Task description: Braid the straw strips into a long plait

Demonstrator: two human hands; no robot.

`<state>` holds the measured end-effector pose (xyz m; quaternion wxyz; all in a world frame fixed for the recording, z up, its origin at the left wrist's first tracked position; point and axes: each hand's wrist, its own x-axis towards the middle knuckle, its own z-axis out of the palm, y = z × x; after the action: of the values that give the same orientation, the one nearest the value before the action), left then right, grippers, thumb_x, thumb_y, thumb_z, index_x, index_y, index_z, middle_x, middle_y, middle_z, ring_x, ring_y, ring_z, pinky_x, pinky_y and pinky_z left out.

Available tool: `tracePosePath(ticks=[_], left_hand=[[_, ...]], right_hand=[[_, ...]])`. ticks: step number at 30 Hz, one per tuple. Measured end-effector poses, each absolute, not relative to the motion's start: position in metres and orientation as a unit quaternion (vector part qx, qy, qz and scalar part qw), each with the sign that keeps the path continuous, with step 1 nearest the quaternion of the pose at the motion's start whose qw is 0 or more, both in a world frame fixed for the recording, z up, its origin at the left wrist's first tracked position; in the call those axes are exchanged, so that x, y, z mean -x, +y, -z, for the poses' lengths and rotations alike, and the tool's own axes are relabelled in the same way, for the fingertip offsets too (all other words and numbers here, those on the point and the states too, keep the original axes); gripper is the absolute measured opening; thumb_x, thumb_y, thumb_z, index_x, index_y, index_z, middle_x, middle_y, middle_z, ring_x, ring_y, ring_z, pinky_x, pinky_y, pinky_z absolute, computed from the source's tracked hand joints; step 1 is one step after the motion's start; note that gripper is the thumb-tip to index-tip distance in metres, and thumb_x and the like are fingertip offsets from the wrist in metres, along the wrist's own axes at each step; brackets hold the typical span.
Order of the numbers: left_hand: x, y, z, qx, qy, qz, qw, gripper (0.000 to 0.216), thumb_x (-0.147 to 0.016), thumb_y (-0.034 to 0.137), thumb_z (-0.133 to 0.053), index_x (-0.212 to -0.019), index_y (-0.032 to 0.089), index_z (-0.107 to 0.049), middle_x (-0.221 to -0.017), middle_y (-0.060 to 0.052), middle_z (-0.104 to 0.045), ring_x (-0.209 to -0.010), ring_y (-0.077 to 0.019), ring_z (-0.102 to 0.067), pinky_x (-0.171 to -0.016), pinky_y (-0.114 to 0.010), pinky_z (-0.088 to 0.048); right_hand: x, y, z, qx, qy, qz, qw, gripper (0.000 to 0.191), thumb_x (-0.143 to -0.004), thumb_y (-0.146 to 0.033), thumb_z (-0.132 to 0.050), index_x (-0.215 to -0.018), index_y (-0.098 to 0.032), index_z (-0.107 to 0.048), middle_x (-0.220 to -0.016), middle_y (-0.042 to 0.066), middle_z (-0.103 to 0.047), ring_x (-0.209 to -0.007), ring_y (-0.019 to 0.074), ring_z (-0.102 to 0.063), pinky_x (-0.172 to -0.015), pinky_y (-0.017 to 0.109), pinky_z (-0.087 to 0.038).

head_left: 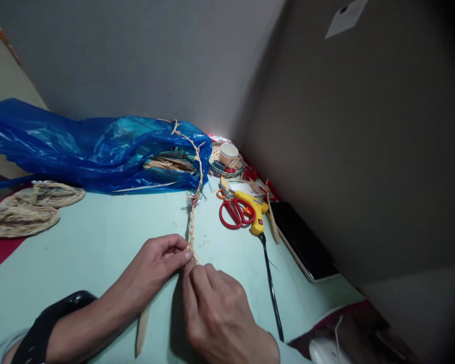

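Note:
A thin braid of pale dried plant strips [191,222] runs from my hands up the table, past a small clip [194,200], and over a blue plastic bag. My left hand [163,258] pinches the braid's lower end between thumb and fingertips. Close beside it, my right hand [216,308] is closed around the strips just below that pinch; its fingertips are mostly hidden behind the knuckles. One loose flat strip [142,331] sticks out under my left forearm.
The blue plastic bag [98,151] holds more dried strips. Woven slippers [26,212] lie left. To the right are red-handled scissors [233,212], a yellow glue gun [255,210] with a black cord, a tablet [305,242], and a white cup [228,153] on a woven tray. Walls stand behind and right.

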<state>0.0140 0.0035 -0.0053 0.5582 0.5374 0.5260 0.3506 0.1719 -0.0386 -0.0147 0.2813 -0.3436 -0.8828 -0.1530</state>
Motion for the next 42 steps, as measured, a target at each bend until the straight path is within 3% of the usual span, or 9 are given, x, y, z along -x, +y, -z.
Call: tracePosePath(ticks=[3,7,10,13,19,26,34,39,42], left_hand=[[-0.013,0.002,0.003,-0.537,0.522,-0.357,0.558,0.018,-0.078,0.035,-0.069,-0.074,0.018,-0.066,-0.066,0.003,-0.062,-0.065,-0.0158,-0.055,-0.063,-0.027,-0.042],[-0.014,0.000,-0.003,-0.543,0.516,-0.359,0.556,0.021,-0.080,0.039,-0.070,-0.073,0.019,-0.067,-0.068,0.003,-0.066,-0.068,-0.0175,-0.059,-0.065,-0.027,-0.045],[-0.014,0.000,-0.004,-0.557,0.510,-0.355,0.551,0.021,-0.082,0.039,-0.067,-0.075,0.020,-0.069,-0.068,0.001,-0.068,-0.068,-0.0194,-0.063,-0.066,-0.028,-0.048],[-0.013,-0.001,-0.004,-0.586,0.520,-0.357,0.509,0.024,-0.086,0.040,-0.064,-0.071,0.021,-0.069,-0.071,-0.001,-0.072,-0.072,-0.0209,-0.065,-0.069,-0.029,-0.049],[-0.011,-0.005,-0.008,-0.654,0.560,-0.304,0.408,0.027,-0.092,0.039,-0.055,-0.083,0.022,-0.074,-0.080,-0.002,-0.076,-0.078,-0.0233,-0.067,-0.073,-0.032,-0.047],[-0.009,-0.006,-0.014,-0.774,0.543,-0.237,0.224,0.037,-0.097,0.033,-0.041,-0.078,0.021,-0.069,-0.075,-0.005,-0.069,-0.071,-0.0222,-0.065,-0.067,-0.033,-0.045],[-0.008,-0.007,-0.012,-0.823,0.526,-0.183,0.112,0.035,-0.100,0.025,-0.036,-0.076,0.021,-0.062,-0.073,-0.003,-0.064,-0.063,-0.0208,-0.064,-0.059,-0.033,-0.045],[-0.013,-0.011,-0.013,-0.839,0.499,-0.213,0.042,0.032,-0.096,0.018,-0.040,-0.070,0.022,-0.057,-0.064,0.000,-0.062,-0.054,-0.0187,-0.065,-0.049,-0.029,-0.045],[-0.020,-0.013,-0.009,-0.857,0.451,-0.248,-0.027,0.031,-0.093,0.011,-0.041,-0.069,0.022,-0.057,-0.059,0.000,-0.060,-0.048,-0.0172,-0.064,-0.044,-0.028,-0.044]], right_hand=[[-0.184,-0.036,-0.002,0.367,-0.877,0.055,0.305,0.022,-0.098,-0.019,-0.050,-0.087,-0.012,-0.069,-0.076,0.009,-0.065,-0.067,0.0230,-0.056,-0.059,0.036,-0.043],[-0.202,-0.015,-0.023,0.463,-0.797,-0.204,0.328,0.024,-0.102,-0.032,-0.053,-0.111,-0.018,-0.070,-0.102,0.009,-0.072,-0.094,0.0240,-0.063,-0.084,0.037,-0.047],[-0.200,0.005,-0.021,0.438,-0.748,-0.427,0.257,0.028,-0.104,-0.035,-0.050,-0.101,-0.017,-0.071,-0.086,0.005,-0.071,-0.086,0.0191,-0.064,-0.079,0.029,-0.047],[-0.190,0.015,-0.010,0.404,-0.701,-0.528,0.258,0.032,-0.103,-0.027,-0.047,-0.084,-0.016,-0.069,-0.071,0.001,-0.060,-0.067,0.0128,-0.055,-0.063,0.023,-0.042],[-0.185,0.013,-0.002,0.429,-0.666,-0.536,0.291,0.029,-0.098,-0.029,-0.051,-0.078,-0.015,-0.066,-0.068,-0.001,-0.051,-0.063,0.0114,-0.040,-0.055,0.023,-0.031],[-0.184,0.011,-0.002,0.455,-0.614,-0.556,0.326,0.032,-0.091,-0.032,-0.056,-0.062,-0.016,-0.056,-0.058,-0.005,-0.037,-0.059,0.0105,-0.030,-0.053,0.026,-0.024],[-0.182,0.010,0.003,0.459,-0.686,-0.462,0.325,0.035,-0.090,-0.023,-0.050,-0.057,-0.019,-0.038,-0.057,-0.005,-0.029,-0.057,0.0098,-0.026,-0.053,0.026,-0.021],[-0.181,0.008,0.007,0.454,-0.727,-0.388,0.339,0.033,-0.089,-0.016,-0.053,-0.059,-0.018,-0.039,-0.058,-0.006,-0.032,-0.060,0.0099,-0.026,-0.056,0.027,-0.020],[-0.183,0.010,0.007,0.439,-0.708,-0.434,0.343,0.032,-0.089,-0.016,-0.051,-0.060,-0.018,-0.041,-0.060,-0.005,-0.034,-0.061,0.0103,-0.029,-0.056,0.027,-0.022]])
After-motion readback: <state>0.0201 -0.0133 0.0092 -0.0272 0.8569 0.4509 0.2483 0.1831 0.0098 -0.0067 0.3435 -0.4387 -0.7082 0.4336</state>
